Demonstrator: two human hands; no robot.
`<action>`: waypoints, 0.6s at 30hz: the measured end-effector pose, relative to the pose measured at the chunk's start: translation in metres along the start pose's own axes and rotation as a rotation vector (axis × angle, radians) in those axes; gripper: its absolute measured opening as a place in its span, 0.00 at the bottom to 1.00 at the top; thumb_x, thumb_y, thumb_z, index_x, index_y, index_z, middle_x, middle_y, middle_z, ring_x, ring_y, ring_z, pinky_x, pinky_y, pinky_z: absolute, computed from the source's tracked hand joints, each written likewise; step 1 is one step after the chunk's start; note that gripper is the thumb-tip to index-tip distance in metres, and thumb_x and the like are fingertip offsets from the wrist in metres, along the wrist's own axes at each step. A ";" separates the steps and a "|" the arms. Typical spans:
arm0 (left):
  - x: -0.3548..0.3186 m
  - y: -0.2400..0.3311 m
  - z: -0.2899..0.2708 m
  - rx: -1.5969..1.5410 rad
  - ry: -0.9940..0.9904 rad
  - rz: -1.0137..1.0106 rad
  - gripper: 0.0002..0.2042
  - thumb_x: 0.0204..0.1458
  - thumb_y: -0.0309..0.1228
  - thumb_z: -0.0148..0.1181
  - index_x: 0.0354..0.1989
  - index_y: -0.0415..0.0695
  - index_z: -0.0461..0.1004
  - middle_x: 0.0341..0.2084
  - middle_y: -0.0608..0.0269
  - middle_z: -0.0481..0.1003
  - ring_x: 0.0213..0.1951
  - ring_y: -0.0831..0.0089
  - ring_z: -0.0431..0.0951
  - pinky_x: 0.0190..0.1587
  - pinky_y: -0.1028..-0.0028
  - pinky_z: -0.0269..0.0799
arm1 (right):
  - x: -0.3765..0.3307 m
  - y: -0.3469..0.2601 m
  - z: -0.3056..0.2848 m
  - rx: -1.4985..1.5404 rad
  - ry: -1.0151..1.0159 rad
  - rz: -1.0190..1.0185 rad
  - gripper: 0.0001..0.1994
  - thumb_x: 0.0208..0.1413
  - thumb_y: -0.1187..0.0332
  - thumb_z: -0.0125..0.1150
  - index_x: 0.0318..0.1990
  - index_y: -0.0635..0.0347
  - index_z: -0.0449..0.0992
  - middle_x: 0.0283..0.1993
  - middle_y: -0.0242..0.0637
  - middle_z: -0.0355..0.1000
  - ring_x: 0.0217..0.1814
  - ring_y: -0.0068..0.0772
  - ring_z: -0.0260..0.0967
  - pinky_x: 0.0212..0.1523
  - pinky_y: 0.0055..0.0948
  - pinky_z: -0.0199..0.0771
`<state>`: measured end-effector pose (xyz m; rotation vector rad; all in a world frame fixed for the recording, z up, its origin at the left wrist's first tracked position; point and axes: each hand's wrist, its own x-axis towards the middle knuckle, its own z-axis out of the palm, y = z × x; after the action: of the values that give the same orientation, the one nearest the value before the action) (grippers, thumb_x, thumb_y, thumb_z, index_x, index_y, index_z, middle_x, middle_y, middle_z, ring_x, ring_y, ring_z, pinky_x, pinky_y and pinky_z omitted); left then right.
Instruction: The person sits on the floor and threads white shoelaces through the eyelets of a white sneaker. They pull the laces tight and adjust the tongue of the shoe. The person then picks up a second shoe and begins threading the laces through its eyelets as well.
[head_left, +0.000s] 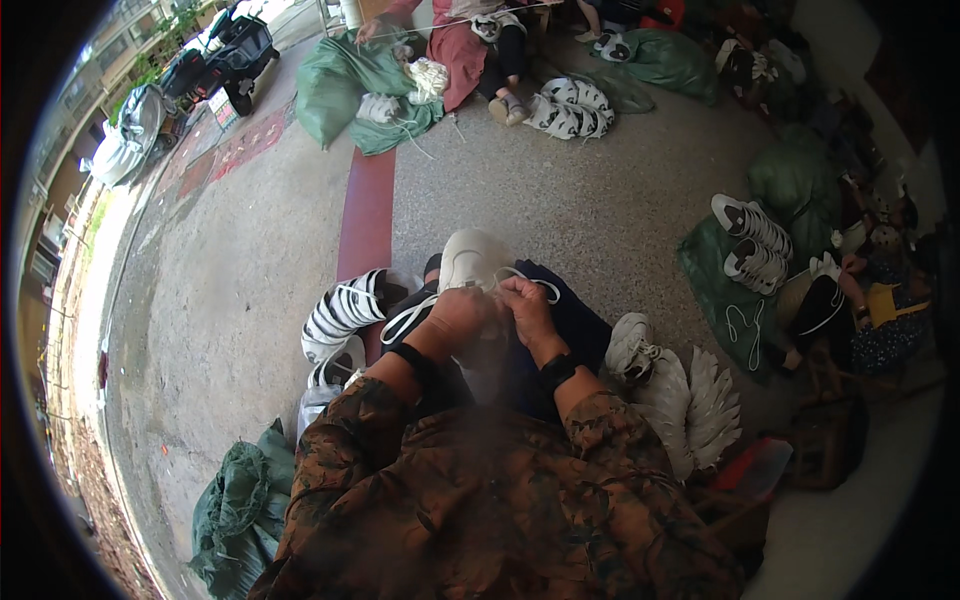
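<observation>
My forearms are slanting inward from below, and my hands are meeting over a white shoe (475,258) that is pointing its toe away from me, in front of my body. Striped shoe uppers (335,322) are lying near my left forearm and pale shoes (662,405) near my right; grey floor (520,180) is stretching beyond the toe. My right hand (527,305) is pinching a white lace (541,283). My left hand (462,318) is curling, fingertips hidden; I cannot tell what it is gripping.
</observation>
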<state>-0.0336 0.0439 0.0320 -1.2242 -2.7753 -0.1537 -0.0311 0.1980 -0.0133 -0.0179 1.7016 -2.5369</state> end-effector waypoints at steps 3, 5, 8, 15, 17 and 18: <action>-0.004 -0.001 0.000 -0.005 0.097 0.016 0.07 0.41 0.29 0.55 0.30 0.43 0.70 0.25 0.58 0.71 0.28 0.62 0.76 0.28 0.66 0.73 | -0.002 -0.006 -0.001 -0.012 0.003 0.014 0.04 0.54 0.76 0.53 0.30 0.65 0.73 0.22 0.29 0.69 0.23 0.16 0.64 0.26 0.17 0.65; -0.010 -0.003 0.020 -0.012 0.187 -0.027 0.07 0.42 0.29 0.55 0.30 0.42 0.68 0.24 0.58 0.70 0.28 0.62 0.76 0.27 0.66 0.72 | -0.003 -0.007 0.002 -0.029 0.016 0.027 0.03 0.54 0.76 0.53 0.30 0.65 0.73 0.23 0.29 0.69 0.23 0.16 0.64 0.26 0.17 0.65; -0.008 -0.004 0.033 -0.024 0.183 -0.094 0.08 0.43 0.29 0.55 0.31 0.42 0.66 0.25 0.58 0.70 0.28 0.61 0.76 0.27 0.66 0.72 | 0.000 -0.004 0.001 -0.018 0.036 0.022 0.03 0.54 0.76 0.53 0.31 0.65 0.73 0.23 0.29 0.70 0.24 0.16 0.65 0.26 0.17 0.65; -0.001 -0.001 0.008 -0.179 0.311 -0.060 0.06 0.45 0.29 0.54 0.23 0.42 0.65 0.17 0.54 0.69 0.20 0.55 0.74 0.20 0.60 0.69 | 0.000 0.000 -0.003 0.029 -0.001 0.034 0.04 0.54 0.75 0.54 0.32 0.65 0.74 0.24 0.29 0.70 0.24 0.16 0.65 0.27 0.17 0.65; 0.004 0.003 0.001 -0.229 0.107 -0.247 0.06 0.45 0.29 0.54 0.23 0.41 0.66 0.18 0.55 0.70 0.20 0.55 0.74 0.21 0.61 0.69 | 0.002 0.003 -0.006 0.020 -0.023 0.017 0.04 0.54 0.75 0.54 0.32 0.65 0.74 0.24 0.29 0.70 0.24 0.16 0.65 0.27 0.17 0.65; 0.002 -0.002 0.006 -0.178 0.147 -0.202 0.06 0.45 0.30 0.54 0.24 0.42 0.66 0.18 0.55 0.70 0.20 0.56 0.74 0.21 0.62 0.70 | 0.003 0.003 -0.005 0.016 -0.017 0.014 0.04 0.54 0.75 0.54 0.31 0.65 0.74 0.24 0.29 0.70 0.24 0.16 0.65 0.28 0.17 0.65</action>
<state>-0.0371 0.0450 0.0259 -0.9196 -2.7972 -0.4963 -0.0344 0.2009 -0.0180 -0.0267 1.6687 -2.5328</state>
